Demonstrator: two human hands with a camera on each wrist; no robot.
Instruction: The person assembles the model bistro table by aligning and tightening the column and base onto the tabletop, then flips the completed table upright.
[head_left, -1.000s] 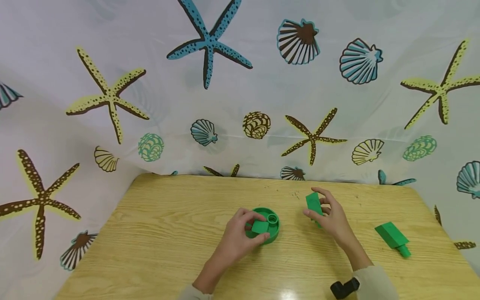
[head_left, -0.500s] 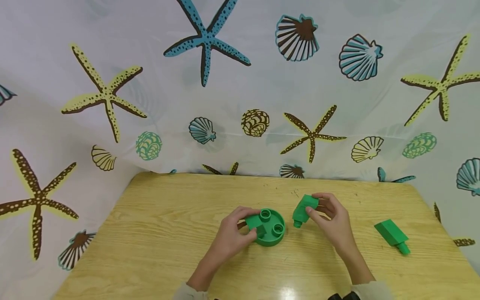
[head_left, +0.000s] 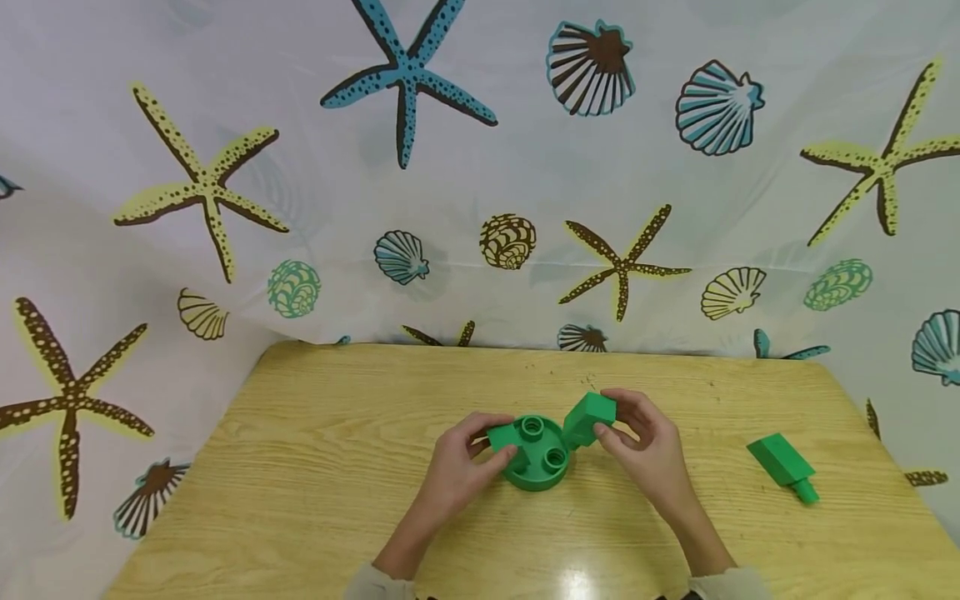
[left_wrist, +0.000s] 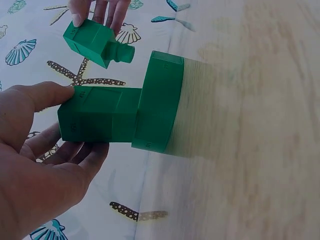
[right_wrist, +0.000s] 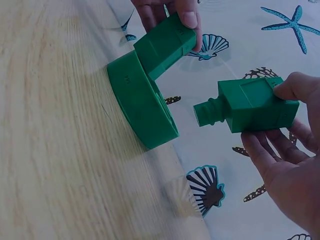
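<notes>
A round green base [head_left: 534, 485] with a raised rim and two visible threaded sockets sits on the table. My left hand [head_left: 450, 471] grips a green rectangular block [left_wrist: 97, 115] standing at the base's left side, its lower end down inside the rim. Between thumb and fingers, my right hand [head_left: 651, 454] holds a second green block [right_wrist: 257, 105] with a threaded peg. In the right wrist view that peg points toward the base [right_wrist: 135, 100], with a gap between them. The head view shows this block tilted just over the base's right rim.
A third green block [head_left: 780, 461] with a threaded peg lies on its side at the right of the wooden table [head_left: 315, 467]. A white cloth [head_left: 450, 192] printed with starfish and shells hangs behind the table and along its sides.
My right hand has brought its block leftward to the base and turned the peg downward. My left hand has turned the base, moving its block to the left side and uncovering the sockets.
</notes>
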